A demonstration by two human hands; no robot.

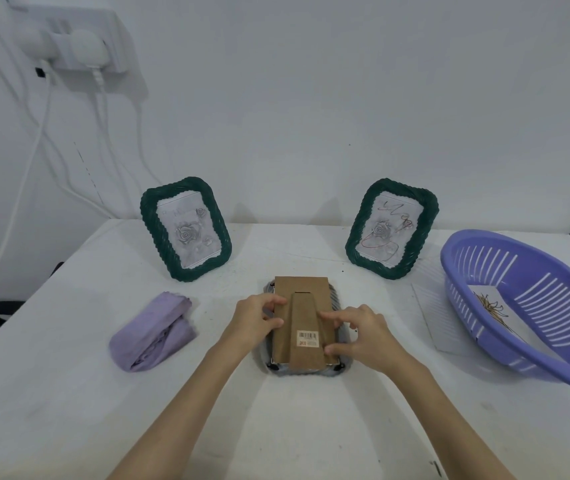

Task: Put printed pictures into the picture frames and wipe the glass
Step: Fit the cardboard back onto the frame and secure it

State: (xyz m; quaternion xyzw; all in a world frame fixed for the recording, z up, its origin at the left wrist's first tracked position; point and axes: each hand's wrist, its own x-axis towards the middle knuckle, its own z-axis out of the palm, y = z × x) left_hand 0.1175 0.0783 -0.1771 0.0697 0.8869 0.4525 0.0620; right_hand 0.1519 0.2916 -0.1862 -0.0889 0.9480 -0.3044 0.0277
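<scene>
Single head-worn wide-angle view, looking forward and down over white table toward wall, hands close below

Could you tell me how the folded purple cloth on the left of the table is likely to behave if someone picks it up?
The purple cloth lies in soft, rounded folds, so it is probably floppy and would likely unfold and drape if lifted by one edge. It looks thin, so probably light for its size. Its flat, slumped shape on the table suggests it will not roll or tip.
</scene>
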